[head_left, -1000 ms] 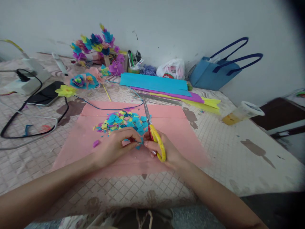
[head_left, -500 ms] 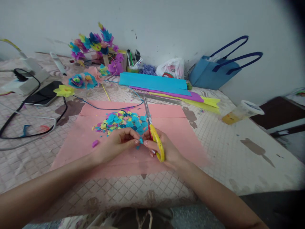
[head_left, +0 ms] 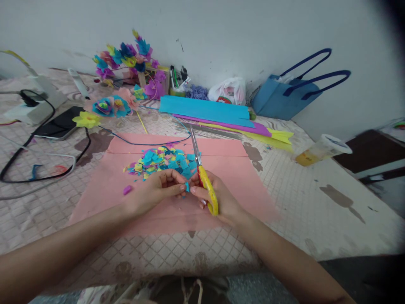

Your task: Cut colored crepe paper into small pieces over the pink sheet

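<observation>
Pinching a small blue paper scrap (head_left: 187, 186) between closed fingertips, the left hand (head_left: 155, 190) and right hand (head_left: 225, 199) meet over the pink sheet (head_left: 243, 179). The right, fingers curled, also carries yellow-handled scissors (head_left: 206, 180), blades pointing away beside the paper bits (head_left: 160, 161).

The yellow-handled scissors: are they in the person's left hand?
No, the right hand holds the scissors, with the blades pointing upward in the view.

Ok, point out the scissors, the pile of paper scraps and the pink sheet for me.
Scissors (head_left: 204, 174): head view, on the yellow handle, near the blades.
Pile of paper scraps (head_left: 163, 162): head view, around its middle.
Pink sheet (head_left: 242, 181): head view, on its bare right side.
</observation>
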The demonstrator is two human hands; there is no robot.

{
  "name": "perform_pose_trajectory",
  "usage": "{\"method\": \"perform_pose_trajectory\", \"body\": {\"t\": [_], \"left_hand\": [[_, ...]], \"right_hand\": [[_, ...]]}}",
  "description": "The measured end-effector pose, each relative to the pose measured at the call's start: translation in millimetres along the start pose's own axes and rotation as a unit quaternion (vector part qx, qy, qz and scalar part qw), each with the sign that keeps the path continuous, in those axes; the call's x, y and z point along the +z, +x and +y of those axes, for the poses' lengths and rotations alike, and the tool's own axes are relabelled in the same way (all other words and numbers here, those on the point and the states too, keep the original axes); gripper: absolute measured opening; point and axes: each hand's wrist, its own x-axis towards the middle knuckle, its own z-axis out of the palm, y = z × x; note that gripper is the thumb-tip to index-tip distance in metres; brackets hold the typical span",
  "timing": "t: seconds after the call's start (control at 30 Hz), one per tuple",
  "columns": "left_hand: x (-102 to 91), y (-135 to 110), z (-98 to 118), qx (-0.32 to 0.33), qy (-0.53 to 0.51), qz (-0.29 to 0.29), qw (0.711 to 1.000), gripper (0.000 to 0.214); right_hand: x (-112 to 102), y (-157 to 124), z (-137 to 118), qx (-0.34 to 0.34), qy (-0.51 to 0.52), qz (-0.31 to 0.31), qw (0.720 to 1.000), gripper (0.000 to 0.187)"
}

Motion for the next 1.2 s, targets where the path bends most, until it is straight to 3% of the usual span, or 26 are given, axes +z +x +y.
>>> {"method": "perform_pose_trajectory", "body": {"t": [0.53,1.2], "left_hand": [[1.6,1.1,-5.4,0.000,-0.044,0.006,0.999,0.014],[1.7,-1.4,-3.4,0.002,-0.002,-0.014,1.000,0.017]], "right_hand": [[0.4,0.9,0.5,-0.006,-0.003,-0.006,1.000,0.030],[1.5,-0.2,-0.7,-0.008,0.013,0.005,1.000,0.030]]}}
